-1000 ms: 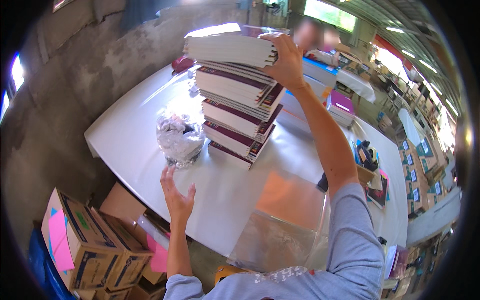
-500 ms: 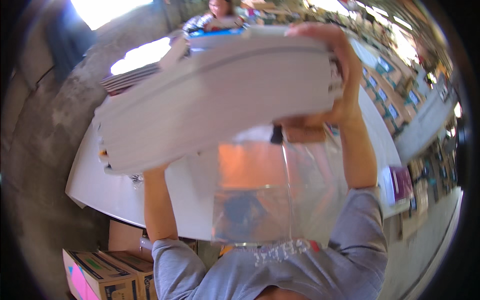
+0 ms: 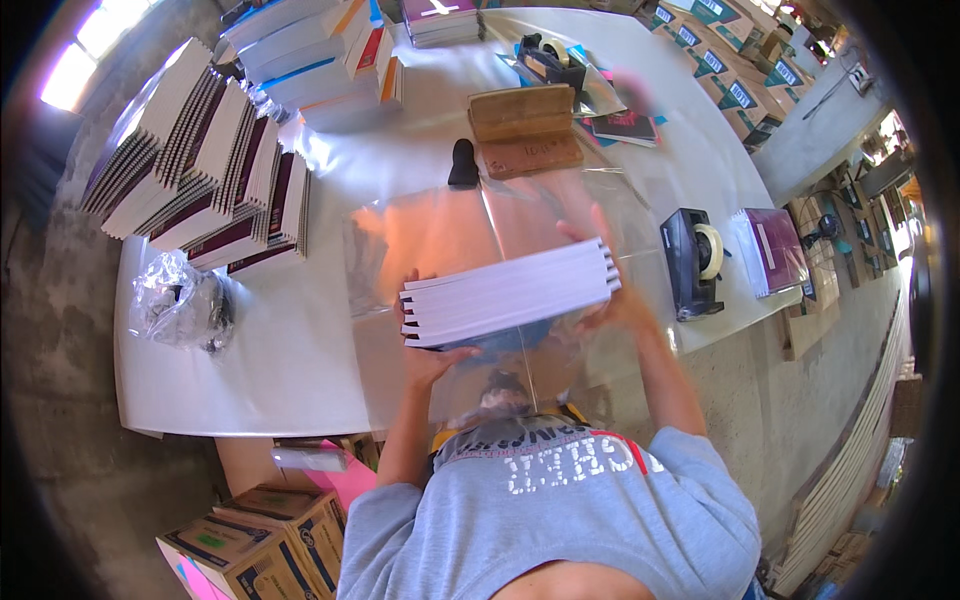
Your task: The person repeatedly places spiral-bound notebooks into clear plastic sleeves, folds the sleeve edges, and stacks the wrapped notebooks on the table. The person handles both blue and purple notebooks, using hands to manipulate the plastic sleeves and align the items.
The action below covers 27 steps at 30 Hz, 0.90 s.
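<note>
left hand: closed on the left end of the stack, thumb on the near side; fingers (image 3: 430, 362)
right hand: around the right end, slightly blurred (image 3: 628, 305)
held book stack: between both hands, over the see-through plastic sheet (image 3: 385, 385), page edges facing up (image 3: 510, 293); can't tell if it touches the sheet
why two-ended: probably keeps loose volumes pressed square
near table edge: just this side of the stack, close to the torso; white table (image 3: 290, 350) curves away left
cartons: below that edge, left side (image 3: 265, 540)
right side: black tape dispenser (image 3: 690, 265) just beyond the sheet, purple-covered book (image 3: 775, 250) beside it near the edge; tight there
left side: more room, bare tabletop up to the crumpled plastic bundle (image 3: 180, 300)
spiral-bound piles: behind the bundle, leaning (image 3: 200, 175)
sheet's far edge: black-handled object (image 3: 462, 165) and wooden block (image 3: 525, 130), maybe weights
far end: tall book stacks (image 3: 300, 65)
</note>
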Available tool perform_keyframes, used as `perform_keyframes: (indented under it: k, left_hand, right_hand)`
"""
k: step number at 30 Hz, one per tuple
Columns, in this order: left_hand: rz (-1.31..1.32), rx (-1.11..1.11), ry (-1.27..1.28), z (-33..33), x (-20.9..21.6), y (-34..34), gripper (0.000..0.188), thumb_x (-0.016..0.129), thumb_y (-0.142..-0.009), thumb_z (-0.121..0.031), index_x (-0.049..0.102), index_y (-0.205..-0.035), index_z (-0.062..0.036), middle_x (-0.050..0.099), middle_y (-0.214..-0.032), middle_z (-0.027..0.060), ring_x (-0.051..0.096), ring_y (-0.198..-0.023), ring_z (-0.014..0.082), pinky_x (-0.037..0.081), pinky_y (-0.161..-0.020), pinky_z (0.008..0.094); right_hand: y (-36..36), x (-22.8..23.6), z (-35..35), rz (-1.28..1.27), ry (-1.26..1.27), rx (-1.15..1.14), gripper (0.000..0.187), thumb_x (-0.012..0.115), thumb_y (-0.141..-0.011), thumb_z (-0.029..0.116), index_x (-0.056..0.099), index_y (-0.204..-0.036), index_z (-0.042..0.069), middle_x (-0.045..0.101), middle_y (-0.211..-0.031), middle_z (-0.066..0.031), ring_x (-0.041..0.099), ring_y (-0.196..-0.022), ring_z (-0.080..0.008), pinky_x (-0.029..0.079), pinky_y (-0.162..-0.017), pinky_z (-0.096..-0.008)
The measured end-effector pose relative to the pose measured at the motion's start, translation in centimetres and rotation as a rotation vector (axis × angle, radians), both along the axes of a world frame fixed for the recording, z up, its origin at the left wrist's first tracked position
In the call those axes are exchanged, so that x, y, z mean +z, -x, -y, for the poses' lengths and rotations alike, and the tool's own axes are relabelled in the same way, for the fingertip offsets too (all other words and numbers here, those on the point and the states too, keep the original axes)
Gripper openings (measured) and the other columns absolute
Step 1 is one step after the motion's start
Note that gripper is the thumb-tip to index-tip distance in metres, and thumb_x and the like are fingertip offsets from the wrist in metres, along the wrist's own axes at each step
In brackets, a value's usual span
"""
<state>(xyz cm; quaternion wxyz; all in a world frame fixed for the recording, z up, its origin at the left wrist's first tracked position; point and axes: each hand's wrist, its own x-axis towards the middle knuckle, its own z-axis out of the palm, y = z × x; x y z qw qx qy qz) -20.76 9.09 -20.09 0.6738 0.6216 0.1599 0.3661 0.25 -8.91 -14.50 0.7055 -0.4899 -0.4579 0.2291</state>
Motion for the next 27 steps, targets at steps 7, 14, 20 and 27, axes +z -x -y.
perform_keyframes:
  k: [7,14,20,27]
  left_hand:
    - [-0.227,0.003,-0.112,0.0,-5.1,0.6,0.096,0.093,-0.046,-0.023,0.041,-0.123,0.0017,0.051,-0.122,0.0096,0.051,-0.109,0.0195,0.046,-0.09,0.033]
    - [-0.215,0.364,0.011,1.3,-1.0,-2.9,0.083,0.09,-0.054,-0.024,0.044,-0.118,0.0038,0.061,-0.106,0.0147,0.06,-0.094,0.0229,0.051,-0.08,0.0341]
    - [-0.799,0.04,0.088,-3.2,1.7,-5.5,0.077,0.081,-0.062,-0.046,0.053,-0.111,0.0053,0.064,-0.097,0.0202,0.066,-0.085,0.0308,0.054,-0.074,0.0367]
    - [-1.112,0.236,-0.211,-4.2,-2.6,-5.8,0.087,0.067,-0.068,-0.062,0.05,-0.121,0.0043,0.054,-0.118,0.023,0.059,-0.098,0.0362,0.047,-0.087,0.0429]
  right_hand:
    - [0.2,-8.6,-0.1,0.17,0.279,-0.124,0.11,0.091,-0.049,0.024,0.03,-0.138,0.001,0.037,-0.138,-0.0154,0.036,-0.127,-0.0247,0.03,-0.104,-0.0397]
    - [2.3,-3.9,-1.6,-0.051,0.468,-0.28,0.078,0.087,-0.056,0.018,0.049,-0.121,-0.001,0.061,-0.11,-0.015,0.058,-0.102,-0.0244,0.047,-0.089,-0.0348]
    - [-2.7,-2.4,-4.6,-0.388,0.972,-0.015,0.072,0.084,-0.059,0.021,0.052,-0.119,-0.004,0.063,-0.107,-0.0177,0.063,-0.094,-0.0243,0.052,-0.081,-0.0364]
    - [-4.5,-7.5,-5.1,-0.544,1.001,0.064,0.068,0.082,-0.062,0.021,0.053,-0.118,-0.004,0.062,-0.108,-0.0196,0.063,-0.094,-0.0274,0.053,-0.082,-0.0399]
